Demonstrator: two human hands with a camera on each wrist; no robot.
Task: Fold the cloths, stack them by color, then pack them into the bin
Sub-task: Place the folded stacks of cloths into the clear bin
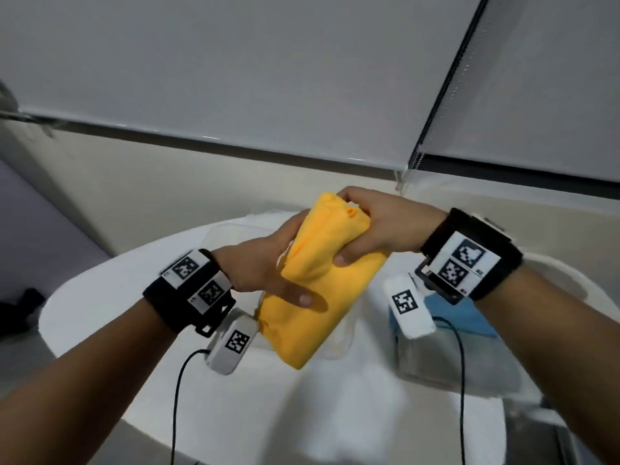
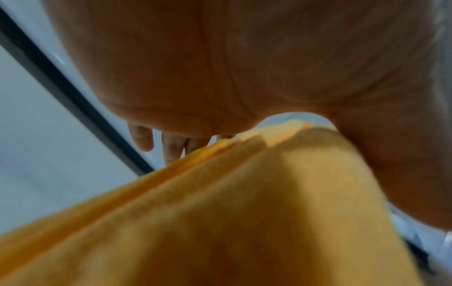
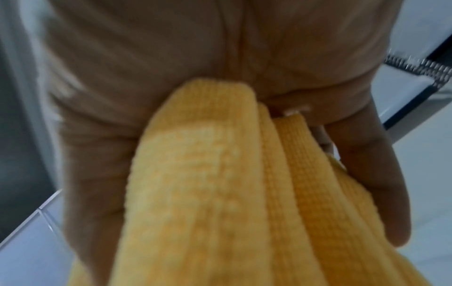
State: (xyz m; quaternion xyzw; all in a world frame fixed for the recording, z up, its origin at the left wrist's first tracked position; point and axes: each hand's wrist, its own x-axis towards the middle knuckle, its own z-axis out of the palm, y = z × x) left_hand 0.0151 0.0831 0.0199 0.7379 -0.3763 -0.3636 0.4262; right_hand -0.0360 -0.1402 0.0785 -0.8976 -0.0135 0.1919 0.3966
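- Our left hand (image 1: 265, 263) and right hand (image 1: 379, 226) both clasp the folded yellow cloths (image 1: 312, 297), fingers curled round.
- Bundle's long axis tilts away; right hand grips the far end.

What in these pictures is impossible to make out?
- Bin, head view: blurred, partly behind the right hand's wrist camera; contents unclear.
- Blue cloth, head view: mostly hidden behind the right wrist.
- Number of yellow cloths: layers bunched between both hands.
- Left hand fingers, left wrist view: mostly hidden by palm and cloth.
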